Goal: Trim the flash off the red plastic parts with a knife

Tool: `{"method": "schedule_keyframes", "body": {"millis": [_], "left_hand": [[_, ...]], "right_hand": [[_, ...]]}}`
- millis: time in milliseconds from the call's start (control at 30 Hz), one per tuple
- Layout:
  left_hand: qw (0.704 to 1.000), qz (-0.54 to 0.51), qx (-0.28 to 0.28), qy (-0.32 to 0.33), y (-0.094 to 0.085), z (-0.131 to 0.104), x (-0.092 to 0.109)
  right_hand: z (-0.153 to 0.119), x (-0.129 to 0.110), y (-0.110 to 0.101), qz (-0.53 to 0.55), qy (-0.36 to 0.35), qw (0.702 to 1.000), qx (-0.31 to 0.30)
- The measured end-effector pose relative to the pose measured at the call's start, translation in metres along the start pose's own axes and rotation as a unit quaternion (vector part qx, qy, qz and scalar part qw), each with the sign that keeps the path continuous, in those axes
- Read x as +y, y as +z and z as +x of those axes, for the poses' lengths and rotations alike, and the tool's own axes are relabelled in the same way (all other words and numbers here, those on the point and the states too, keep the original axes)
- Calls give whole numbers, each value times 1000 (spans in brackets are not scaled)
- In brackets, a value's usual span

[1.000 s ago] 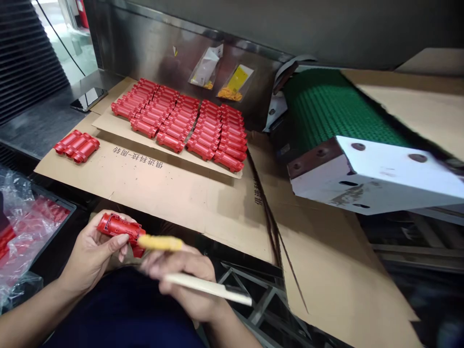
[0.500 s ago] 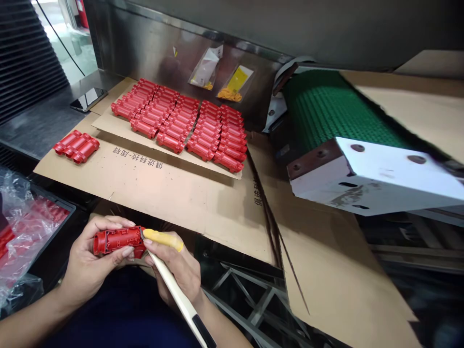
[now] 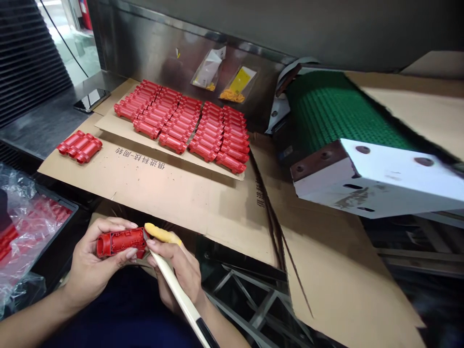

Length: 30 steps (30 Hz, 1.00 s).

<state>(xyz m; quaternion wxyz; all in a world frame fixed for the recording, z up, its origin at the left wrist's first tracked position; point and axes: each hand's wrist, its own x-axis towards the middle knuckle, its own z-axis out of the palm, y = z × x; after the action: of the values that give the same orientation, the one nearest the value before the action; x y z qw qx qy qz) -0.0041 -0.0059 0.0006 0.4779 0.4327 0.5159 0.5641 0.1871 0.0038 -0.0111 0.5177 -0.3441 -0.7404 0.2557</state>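
My left hand (image 3: 89, 258) grips a red plastic housing (image 3: 125, 240) between thumb and fingers. Its open side, with ribs and small recesses, faces up. In my right hand (image 3: 179, 268) is a knife (image 3: 177, 290) with a long cream handle, black towards its rear end. The knife's small grey tip is at the right end of the housing; whether it touches is too small to tell. A yellow finger cot (image 3: 163, 234) covers my right index finger. Both hands are close together below the front edge of the cardboard (image 3: 174, 208).
Rows of red housings (image 3: 174, 116) lie on a cardboard sheet, with several more (image 3: 79, 146) at left. A phone (image 3: 91, 99) lies behind them. Bags (image 3: 237, 86) hang on the metal panel. A green conveyor belt (image 3: 348, 106) stands right; a plastic-lined bin (image 3: 54, 232) is lower left.
The whole view has shifted slightly. My right index finger has lifted a little off the housing's end, and the knife tip shows more there. Both holds are the same.
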Motion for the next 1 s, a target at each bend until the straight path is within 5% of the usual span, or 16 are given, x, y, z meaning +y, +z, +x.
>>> {"method": "schedule_keyframes", "body": {"millis": [133, 233, 367, 433, 667, 1000], "left_hand": [[999, 21, 16, 17, 3, 2, 1], [999, -14, 11, -28, 4, 3, 2], [987, -119, 1, -106, 5, 2, 5], [981, -150, 4, -127, 4, 2, 5], [977, -171, -46, -121, -5, 10, -5], [934, -233, -106, -251, -10, 14, -7]], "right_hand": [[0, 6, 2, -38, -57, 997, -23], [-2, 16, 0, -54, -65, 996, -14], [-1, 24, -9, -8, 127, 983, 131], [0, 21, -14, 31, 176, 975, 131], [1, 4, -19, 101, 15, 995, -23], [7, 4, -12, 127, -54, 988, -66]]}}
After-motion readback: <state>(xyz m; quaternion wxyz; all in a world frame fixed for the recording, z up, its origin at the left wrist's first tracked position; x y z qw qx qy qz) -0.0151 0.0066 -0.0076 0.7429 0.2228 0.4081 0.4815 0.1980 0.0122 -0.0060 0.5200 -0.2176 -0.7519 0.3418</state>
